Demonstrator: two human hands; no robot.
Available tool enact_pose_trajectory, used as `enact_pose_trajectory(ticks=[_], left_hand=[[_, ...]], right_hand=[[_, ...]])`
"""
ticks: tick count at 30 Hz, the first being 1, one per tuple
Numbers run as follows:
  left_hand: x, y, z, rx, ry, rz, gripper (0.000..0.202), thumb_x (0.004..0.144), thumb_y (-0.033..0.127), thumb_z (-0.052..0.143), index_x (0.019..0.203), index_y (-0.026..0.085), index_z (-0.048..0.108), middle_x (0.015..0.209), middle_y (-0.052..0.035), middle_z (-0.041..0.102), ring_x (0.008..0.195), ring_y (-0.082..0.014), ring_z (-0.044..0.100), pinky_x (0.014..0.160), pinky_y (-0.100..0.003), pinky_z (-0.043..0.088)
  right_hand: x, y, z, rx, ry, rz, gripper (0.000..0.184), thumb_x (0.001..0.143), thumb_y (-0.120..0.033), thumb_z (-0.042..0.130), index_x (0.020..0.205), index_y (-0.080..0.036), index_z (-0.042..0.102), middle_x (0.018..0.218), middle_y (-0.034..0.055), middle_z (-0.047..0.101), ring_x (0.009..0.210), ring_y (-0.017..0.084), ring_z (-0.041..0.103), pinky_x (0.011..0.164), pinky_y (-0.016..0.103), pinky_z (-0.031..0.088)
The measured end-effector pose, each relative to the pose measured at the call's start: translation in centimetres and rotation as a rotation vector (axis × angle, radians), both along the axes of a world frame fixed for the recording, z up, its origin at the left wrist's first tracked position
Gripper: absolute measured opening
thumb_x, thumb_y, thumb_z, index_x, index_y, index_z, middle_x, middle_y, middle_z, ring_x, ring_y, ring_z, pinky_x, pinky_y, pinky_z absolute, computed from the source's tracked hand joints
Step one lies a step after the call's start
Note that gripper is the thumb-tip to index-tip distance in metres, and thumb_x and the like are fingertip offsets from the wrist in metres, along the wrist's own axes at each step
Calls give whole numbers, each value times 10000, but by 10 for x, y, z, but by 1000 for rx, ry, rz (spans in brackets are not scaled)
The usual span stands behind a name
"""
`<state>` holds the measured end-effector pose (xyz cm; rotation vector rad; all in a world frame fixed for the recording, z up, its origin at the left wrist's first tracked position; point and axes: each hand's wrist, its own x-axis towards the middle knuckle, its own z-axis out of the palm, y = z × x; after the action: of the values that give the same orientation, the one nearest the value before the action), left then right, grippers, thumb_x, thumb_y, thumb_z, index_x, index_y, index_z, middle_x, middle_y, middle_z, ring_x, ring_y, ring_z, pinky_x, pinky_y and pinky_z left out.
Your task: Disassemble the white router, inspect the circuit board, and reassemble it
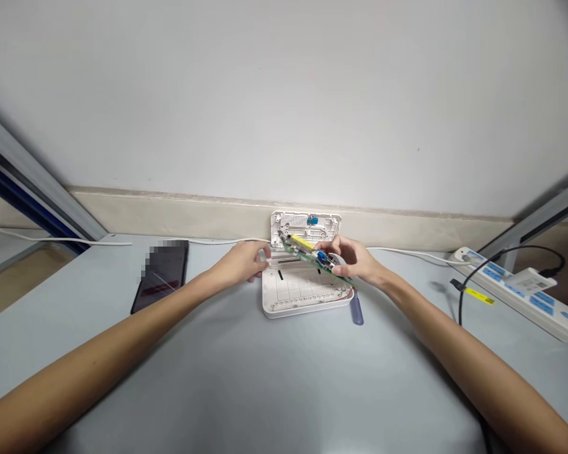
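A green circuit board (307,254) with a yellow part and a blue part on it is tilted above an open white plastic housing (307,306). My right hand (355,260) pinches the board's right end between thumb and fingers. At the housing's left back corner, my left hand (241,260) has its fingers curled on the edge; their tips are partly hidden. The housing's shallow inside faces up, with ribs and a row of small holes along the front. Behind it, a white vented cover (288,221) with a blue piece leans against the wall.
A purple-handled tool (356,309) lies at the housing's right side. To the left is a dark phone (163,277). On the right stand a white power strip (544,302) with a plugged-in white adapter (530,280) and a black cable (461,302) bearing a yellow tag.
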<state>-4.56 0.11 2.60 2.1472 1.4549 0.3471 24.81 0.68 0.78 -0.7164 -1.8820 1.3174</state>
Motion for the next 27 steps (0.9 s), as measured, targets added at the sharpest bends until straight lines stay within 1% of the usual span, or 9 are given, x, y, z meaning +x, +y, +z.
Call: enact_pose_trajectory(ticks=[4,9,11,13,15,17,19,22,27], left_hand=[[-1,5,-4,75,-81,-13,260,767,234,475,1004,219,581,504,51,572,502,-147,550,579,-251,403],[-1,6,2,102,-134,62,262,852,365,442,1021,219,579,628,9,639,570,-163,609,607,-267,456],[1,3,9,160,-106,76,344,891,451,402,1077,227,585,784,-26,689,696,-185,653,688,-293,482],[4,-4,18,202,-44,-3,465,878,549,427,1212,248,548,1047,-58,690,922,-224,656,828,-330,476],[7,-11,23,194,48,-150,694,789,635,537,1372,272,433,1327,-72,569,1167,-276,556,952,-360,429],[9,-17,25,150,142,-281,921,690,674,630,1462,290,308,1471,-64,426,1306,-309,429,1019,-372,382],[9,-21,23,112,214,-351,1024,649,684,660,1496,307,227,1506,-59,371,1351,-322,365,1040,-384,359],[9,-21,17,111,265,-355,1065,645,665,672,1512,319,161,1504,-69,367,1356,-335,347,1043,-406,347],[8,-16,11,129,260,-339,1099,613,631,709,1512,301,170,1469,-89,402,1328,-347,370,1029,-412,355]], right_hand=[[-10,-16,12,135,-229,-9,416,639,-299,760,772,-227,373,1161,60,577,1101,229,518,926,378,381],[-20,-26,19,336,-502,-45,388,621,-284,731,771,-227,378,1103,41,582,991,227,526,836,344,391],[-22,-25,18,386,-571,-53,386,620,-307,728,768,-226,380,1062,40,587,961,230,521,813,338,389],[-24,-22,16,401,-613,-51,389,627,-331,725,773,-227,380,1018,33,590,923,226,520,778,324,389],[-25,-20,14,413,-637,-53,386,636,-347,719,777,-228,379,975,24,590,886,220,518,750,314,387],[-25,-19,13,430,-646,-61,379,644,-352,711,775,-228,377,945,16,589,861,213,515,733,307,382],[-25,-18,12,444,-644,-70,373,652,-358,704,769,-228,374,932,12,589,847,208,513,721,302,379],[-25,-19,10,454,-640,-85,374,653,-368,702,760,-226,373,925,12,590,840,205,512,716,301,374],[-27,-20,6,477,-636,-110,386,641,-363,710,759,-227,369,923,16,589,861,216,504,739,314,372]])
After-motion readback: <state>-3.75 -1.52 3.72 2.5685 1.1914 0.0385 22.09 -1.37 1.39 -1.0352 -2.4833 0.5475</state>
